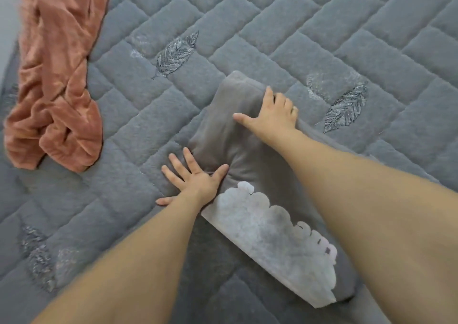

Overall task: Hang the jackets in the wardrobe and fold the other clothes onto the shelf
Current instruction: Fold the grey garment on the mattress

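Observation:
A grey garment [223, 135] with a white cloud print lies on the bed, partly folded into a long strip. My left hand [195, 177] presses flat on its middle fold, fingers spread and straight. My right hand [275, 115] grips the garment's far right edge, its fingers curled over the cloth and its thumb stretched across the top. A crumpled rust-orange garment [54, 80] lies at the far left of the bed, away from both hands.
Everything rests on a grey quilted bed cover [322, 38] with a brick pattern and embroidered feathers. The cover's left edge runs behind the orange garment. No wardrobe or shelf is in view.

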